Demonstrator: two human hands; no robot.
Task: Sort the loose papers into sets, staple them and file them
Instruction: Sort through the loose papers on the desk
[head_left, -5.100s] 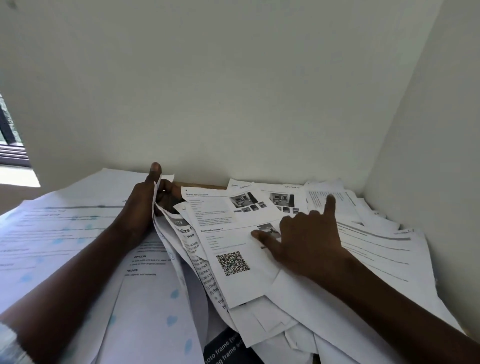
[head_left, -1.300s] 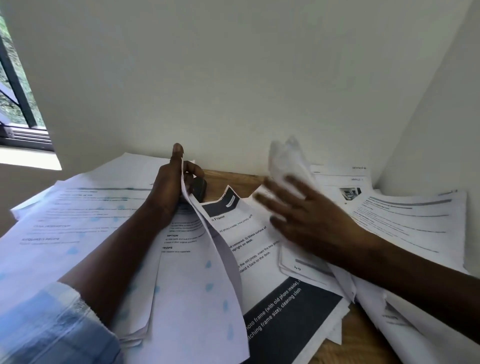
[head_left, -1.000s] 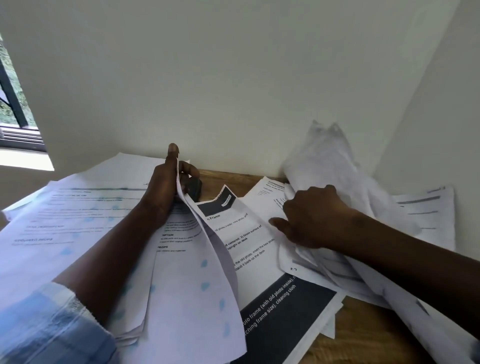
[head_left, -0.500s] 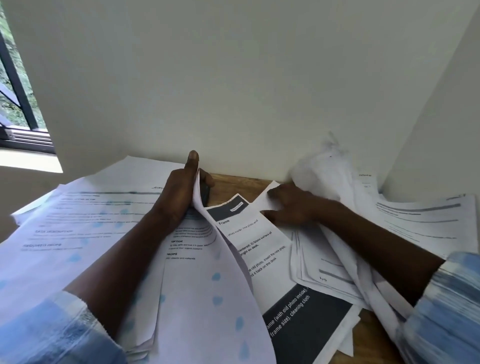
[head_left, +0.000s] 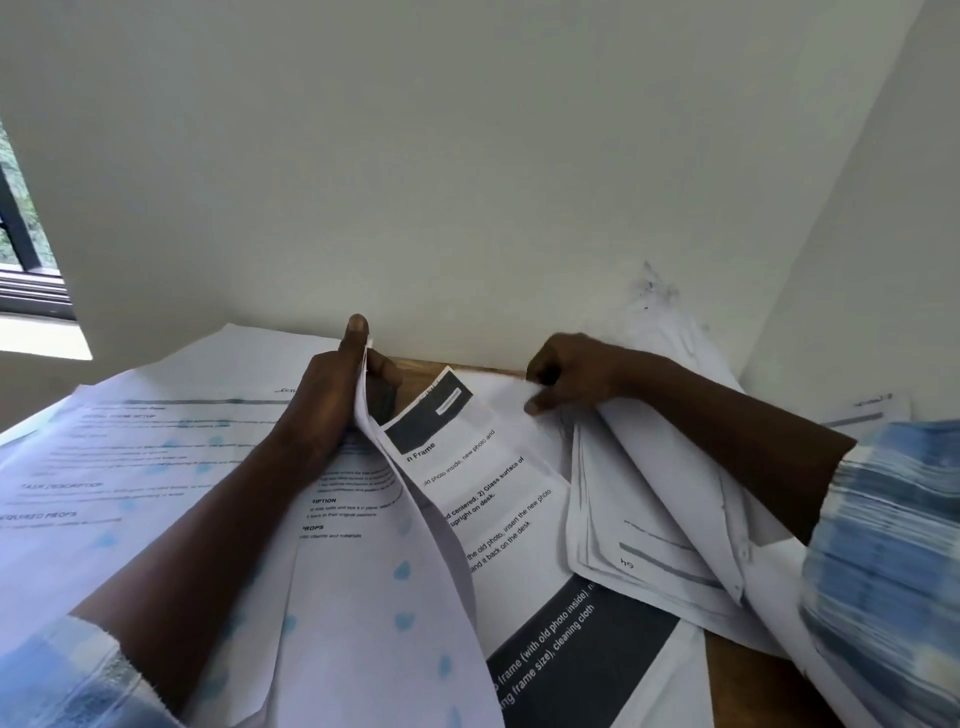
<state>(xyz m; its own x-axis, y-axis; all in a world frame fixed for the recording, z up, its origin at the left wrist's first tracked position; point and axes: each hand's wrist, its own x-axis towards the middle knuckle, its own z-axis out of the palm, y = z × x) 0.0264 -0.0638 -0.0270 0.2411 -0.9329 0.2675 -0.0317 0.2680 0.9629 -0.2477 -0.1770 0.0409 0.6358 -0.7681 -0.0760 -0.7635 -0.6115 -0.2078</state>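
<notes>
The left hand (head_left: 327, 400) grips the gathered set (head_left: 374, 597) at its far edge, thumb on one face and fingers (head_left: 384, 371) curled round the other. This stands the sheets on edge, probably to keep sorted pages apart from unsorted ones. The right hand (head_left: 576, 371) pinches the far corner of the dark-banded sheet (head_left: 498, 493), apparently to lift it. Other loose papers (head_left: 649, 493) lie overlapped across the bench (head_left: 748, 670). Stapling appears not yet begun.

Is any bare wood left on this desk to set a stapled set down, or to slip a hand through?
Bare desk shows in two small patches: a back strip between the left hand and right hand, and a near-right wedge between the dark-banded sheet and the right stack. Elsewhere overlapping papers cover it.
</notes>
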